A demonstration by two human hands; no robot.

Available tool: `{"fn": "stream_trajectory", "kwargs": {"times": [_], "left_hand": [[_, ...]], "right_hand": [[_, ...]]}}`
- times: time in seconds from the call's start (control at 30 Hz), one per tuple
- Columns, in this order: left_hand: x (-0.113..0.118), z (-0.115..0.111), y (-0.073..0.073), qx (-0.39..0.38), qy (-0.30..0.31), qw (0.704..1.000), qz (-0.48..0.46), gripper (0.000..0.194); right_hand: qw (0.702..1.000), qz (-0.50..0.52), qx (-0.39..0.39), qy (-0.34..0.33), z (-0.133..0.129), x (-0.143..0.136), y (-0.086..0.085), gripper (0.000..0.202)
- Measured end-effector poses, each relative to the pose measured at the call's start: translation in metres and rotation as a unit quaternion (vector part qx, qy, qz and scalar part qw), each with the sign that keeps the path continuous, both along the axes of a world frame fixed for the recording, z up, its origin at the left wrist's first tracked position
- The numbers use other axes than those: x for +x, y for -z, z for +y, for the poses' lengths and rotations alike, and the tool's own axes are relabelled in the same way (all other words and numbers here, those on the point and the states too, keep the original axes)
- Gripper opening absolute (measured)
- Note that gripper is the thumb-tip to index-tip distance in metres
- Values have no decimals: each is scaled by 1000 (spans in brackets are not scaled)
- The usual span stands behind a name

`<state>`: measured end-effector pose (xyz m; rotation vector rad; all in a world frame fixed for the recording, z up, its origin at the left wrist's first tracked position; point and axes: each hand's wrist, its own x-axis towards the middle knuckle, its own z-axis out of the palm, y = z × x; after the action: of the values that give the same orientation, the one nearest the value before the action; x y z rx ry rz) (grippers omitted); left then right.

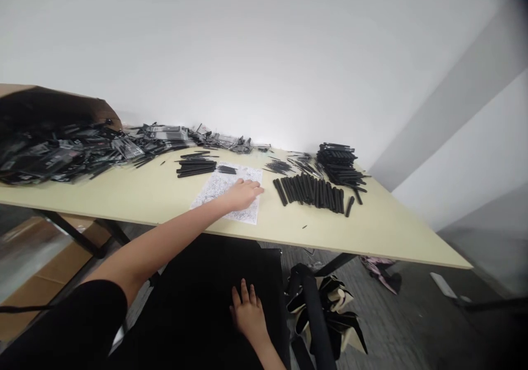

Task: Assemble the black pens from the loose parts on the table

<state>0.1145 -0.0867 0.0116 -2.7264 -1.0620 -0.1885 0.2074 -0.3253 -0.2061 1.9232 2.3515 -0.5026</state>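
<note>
My left hand [245,194] lies palm down on a speckled white sheet of paper [218,186] on the table, its fingers stretched toward the sheet's right edge. Nothing shows in it, though its underside is hidden. Just beyond it, thin dark sticks [226,169] lie on the paper's upper edge. To its right is a row of thick black pen-like tubes [313,191]. My right hand [249,312] rests below the table edge on a black surface [206,293], fingers spread and holding nothing.
Black tubes are stacked [338,164] at the back right. Loose thin dark pieces [278,165] lie beside them. More black tubes [196,165] sit left of the paper. A cardboard box [111,116] spills plastic-wrapped packets [61,155] at the left. The pale yellow table [371,232] meets a white wall.
</note>
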Motion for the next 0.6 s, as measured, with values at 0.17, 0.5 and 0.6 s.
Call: {"fn": "stream_trajectory", "kwargs": {"times": [0.17,0.5,0.6], "left_hand": [[45,10,4,16,22,999,32,54],[72,20,20,13,37,998,55,41],[70,18,21,45,58,996,47,29]], "right_hand": [[1000,8,-6,-10,4,5,10,58],[1000,-8,3,-3,0,0,1,57],[1000,-3,-3,-3,0,1,-4,55]]}}
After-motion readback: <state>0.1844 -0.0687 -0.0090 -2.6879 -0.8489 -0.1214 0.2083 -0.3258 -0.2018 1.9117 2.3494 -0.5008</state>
